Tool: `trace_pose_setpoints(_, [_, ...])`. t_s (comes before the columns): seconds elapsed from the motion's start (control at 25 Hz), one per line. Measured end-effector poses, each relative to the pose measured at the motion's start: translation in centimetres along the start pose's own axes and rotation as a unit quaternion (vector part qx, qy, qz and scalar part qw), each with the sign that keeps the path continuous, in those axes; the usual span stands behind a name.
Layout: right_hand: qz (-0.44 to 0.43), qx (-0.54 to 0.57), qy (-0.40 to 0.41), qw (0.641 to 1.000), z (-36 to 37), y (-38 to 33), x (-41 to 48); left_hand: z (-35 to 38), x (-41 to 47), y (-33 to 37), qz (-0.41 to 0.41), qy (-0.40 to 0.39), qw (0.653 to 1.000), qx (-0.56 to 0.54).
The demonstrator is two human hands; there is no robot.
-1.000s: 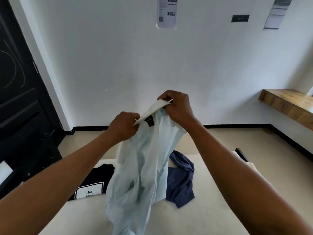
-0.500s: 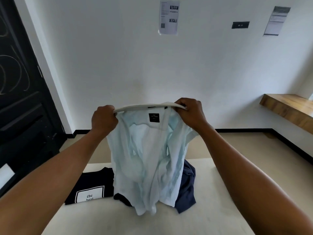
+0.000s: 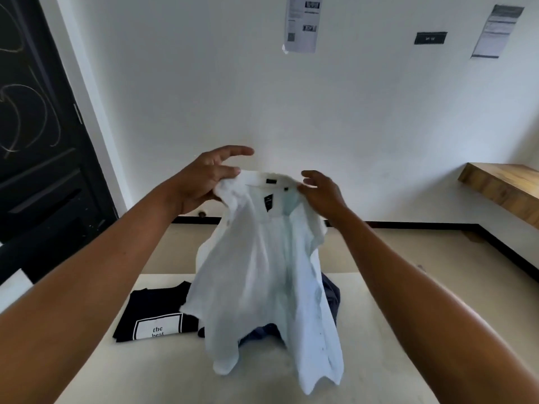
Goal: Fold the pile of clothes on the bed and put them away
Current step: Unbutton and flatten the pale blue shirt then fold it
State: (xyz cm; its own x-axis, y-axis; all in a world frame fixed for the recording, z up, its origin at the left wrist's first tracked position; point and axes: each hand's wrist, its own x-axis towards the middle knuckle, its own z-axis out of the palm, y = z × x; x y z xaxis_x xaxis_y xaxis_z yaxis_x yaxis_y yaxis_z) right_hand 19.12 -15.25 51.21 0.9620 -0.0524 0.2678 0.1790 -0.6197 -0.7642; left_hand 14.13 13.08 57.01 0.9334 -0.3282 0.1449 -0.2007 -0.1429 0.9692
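Shirt [image 3: 262,281] up in the air, pale blue-white, hanging by its collar between both hands above the bed [image 3: 385,345], and its body drops in loose folds. A small black label [image 3: 268,199] shows just under the collar. The lower edge hangs low over the bed; whether it touches the surface cannot be told.

Left hand [image 3: 201,182] is at the left end of the collar, a bunch of cloth gathered against the thumb and lower fingers, while the upper fingers [image 3: 236,151] stretch out straight and spread apart. Right hand [image 3: 323,193] is at the right end, its fingers loosely curved and slightly apart, fingertips right at the collar's edge. Whether they actually pinch the cloth cannot be told.

Down on the bed, a black T-shirt [image 3: 154,310] lies flat to the left with a white box print, just beside the hanging shirt. A dark blue garment [image 3: 331,295] sits crumpled behind the shirt, peeking out at its right side and under its hem.

Around the room: a black door [image 3: 35,147] on the left, a wooden shelf [image 3: 501,185] on the right, and two sheets of paper [image 3: 302,23] on the white wall [image 3: 204,83].
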Motion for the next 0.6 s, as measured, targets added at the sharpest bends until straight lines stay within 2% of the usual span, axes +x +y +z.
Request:
trace_pose_setpoints(0.12, [-0.103, 0.078, 0.103, 0.986, 4.1, -2.5, -3.9, 1.3, 1.1, 0.6, -0.017, 0.072, 0.997, -0.032])
trace_pose_setpoints(0.2, [-0.108, 0.140, 0.142, 0.974, 6.7, -3.4, -6.8, 1.8, 1.6, -0.1, -0.030, 0.079, 0.995, -0.049])
trace_pose_setpoints(0.24, [-0.103, 0.134, 0.125, 0.978, 7.7, -3.6, -8.2, 2.1, 1.7, -0.3, -0.033, 0.077, 0.995, -0.051])
trace_pose_setpoints(0.36, [-0.037, -0.007, -0.017, 0.999, 9.4, -1.5, -8.7, 1.8, 1.6, -0.3, -0.022, 0.065, 0.996, -0.048])
trace_pose_setpoints(0.44, [-0.015, -0.036, -0.048, 0.998, 8.4, 0.4, -6.9, 0.4, 1.4, -0.3, -0.008, 0.055, 0.997, -0.045])
trace_pose_setpoints(0.52, [0.019, 0.018, -0.030, 0.999, 6.2, 1.0, -5.3, -1.6, 1.0, -0.8, -0.014, 0.045, 0.998, -0.036])
trace_pose_setpoints(0.6, [0.043, 0.152, -0.035, 0.987, 3.9, 0.5, -4.4, -2.8, 0.5, -2.0, -0.038, 0.050, 0.998, 0.011])
